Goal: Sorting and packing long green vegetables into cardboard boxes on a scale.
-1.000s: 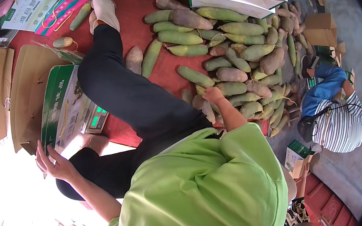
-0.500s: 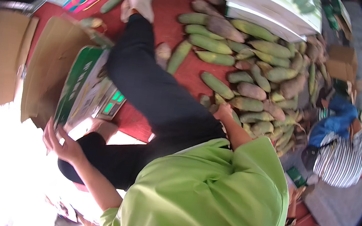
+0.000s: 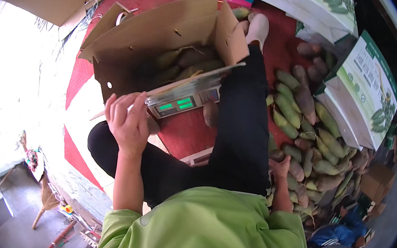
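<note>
Left hand (image 3: 128, 121) is half curled at the near left corner of the open carton (image 3: 168, 46), can't tell how tight. Carton's over the scale (image 3: 185, 103), long side slanting away to the right. Right hand (image 3: 280, 171) is partly curled on the red mat's (image 3: 188, 135) right side, dark radish (image 3: 277, 155) by its fingertips; can't tell if it's gripped or where it points.
</note>
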Demonstrator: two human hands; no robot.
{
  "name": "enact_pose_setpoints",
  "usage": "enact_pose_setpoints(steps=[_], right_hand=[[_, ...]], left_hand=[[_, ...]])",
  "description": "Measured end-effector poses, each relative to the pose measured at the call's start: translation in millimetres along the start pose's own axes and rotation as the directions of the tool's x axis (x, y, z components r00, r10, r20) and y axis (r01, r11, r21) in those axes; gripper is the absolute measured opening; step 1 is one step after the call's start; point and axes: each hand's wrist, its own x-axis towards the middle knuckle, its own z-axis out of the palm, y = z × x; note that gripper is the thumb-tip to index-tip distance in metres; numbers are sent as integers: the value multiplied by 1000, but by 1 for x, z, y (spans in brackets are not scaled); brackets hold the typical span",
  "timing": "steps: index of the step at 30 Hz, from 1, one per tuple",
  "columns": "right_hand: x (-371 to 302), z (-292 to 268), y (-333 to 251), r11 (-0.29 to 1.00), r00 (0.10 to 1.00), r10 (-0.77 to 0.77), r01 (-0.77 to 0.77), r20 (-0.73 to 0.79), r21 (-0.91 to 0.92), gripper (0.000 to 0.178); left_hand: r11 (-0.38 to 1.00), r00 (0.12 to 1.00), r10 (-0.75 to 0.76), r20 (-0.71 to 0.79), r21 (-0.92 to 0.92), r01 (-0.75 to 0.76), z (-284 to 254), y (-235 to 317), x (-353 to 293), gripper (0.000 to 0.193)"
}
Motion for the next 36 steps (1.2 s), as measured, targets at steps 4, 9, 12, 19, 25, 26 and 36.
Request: enact_pose_setpoints(steps=[4, 9, 12, 19, 25, 26, 36], right_hand=[[28, -48, -148, 969, 958, -247, 241, -149, -54, 77], [31, -82, -324, 825, 834, -507, 543, -219, 155, 75], [12, -82, -411, 635, 689, -699, 721, -191, 278, 78], [-34, -6, -539, 330, 289, -932, 927, 220, 179, 78], [-46, 79, -569, 86, 20, -907, 987, 421, 139, 60], [-35, 99, -564, 45, -35, -908, 982, 417, 181, 59], [-64, 171, -560, -64, 27, -668, 994, 744, -93, 44]], left_hand=[[999, 1000, 4, 1, -36, -4, -1, -2, 1, 22], [997, 999, 19, -35, -71, -21, -6, 1, 7, 25], [994, 999, 29, -36, -105, -33, -5, 1, 7, 26], [988, 998, 35, -60, -150, -44, -8, -2, 8, 25], [989, 998, 19, -57, -148, -27, -9, -3, 6, 27], [987, 998, 34, -59, -155, -43, -6, -1, 8, 27], [990, 999, 11, -44, -138, -17, -3, -7, 7, 22]])
